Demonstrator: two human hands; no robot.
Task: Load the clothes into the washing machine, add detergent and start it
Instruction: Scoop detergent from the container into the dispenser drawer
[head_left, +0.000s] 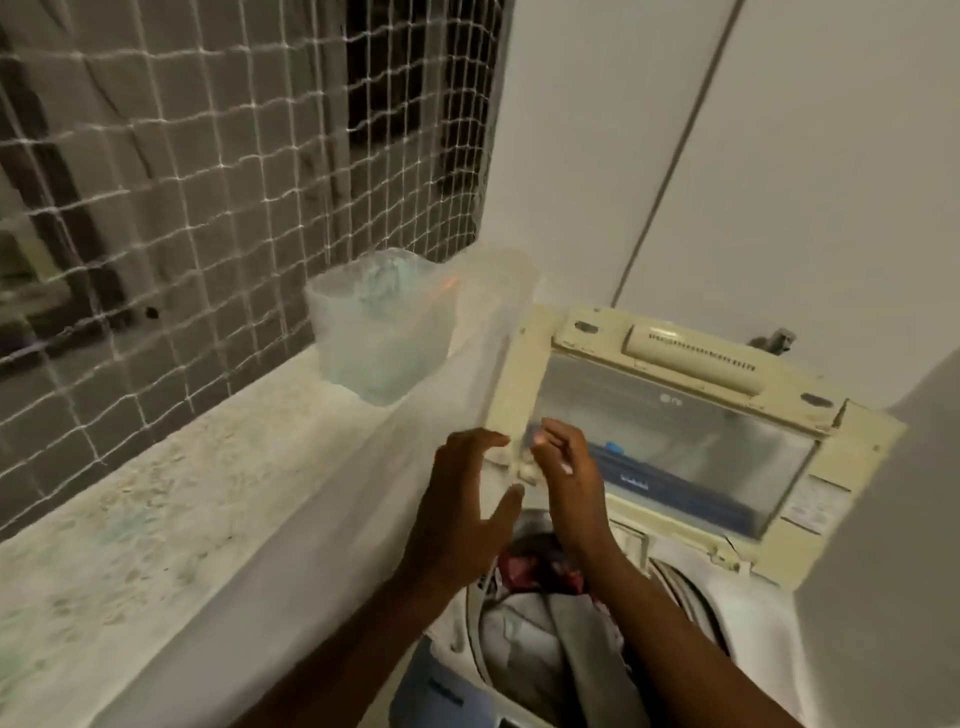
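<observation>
The top-loading washing machine has its yellowed lid (524, 374) raised, with a clear window in it. My right hand (566, 478) holds the lid's near left corner from the window side. On the other side of that corner is my left hand (462, 509), fingers spread, close to the edge and holding nothing. In the open drum below my wrists lie clothes (540, 639), grey fabric over a dark red patterned piece. A translucent plastic tub (379, 332) with pale powder in it stands on the ledge left of the machine.
A speckled stone ledge (156, 519) runs along the left under a window covered by white netting (208, 156). A white wall (779, 156) stands behind the machine, with a tap (774, 340) near it. Something blue (441, 691) lies at the drum's near left rim.
</observation>
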